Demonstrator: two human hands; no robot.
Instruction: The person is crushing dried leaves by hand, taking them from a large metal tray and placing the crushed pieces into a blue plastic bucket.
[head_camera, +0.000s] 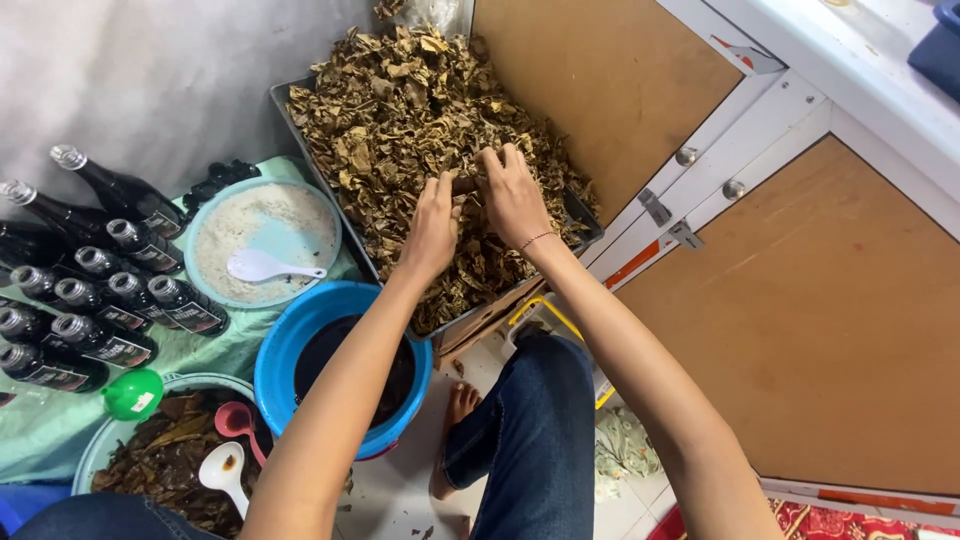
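Two hands in dried leaves (400, 110), heap filling metal tray (283, 98) at 12 o'clock. My left hand (432, 228) lies flat, fingers together, pressed on leaves. My right hand (512, 195) curls, pinching small dark piece (466, 184) between both hands. I judge: keep grip light, leaves brittle, lift slowly so nothing spills over tray edge. Blue bucket (290, 345) with dark liquid at 7 o'clock, just beside; bottles (90, 290) at 9 o'clock.

Brown cabinet doors (830, 320) in white frames, grey wall (150, 80), white floor (400, 500).
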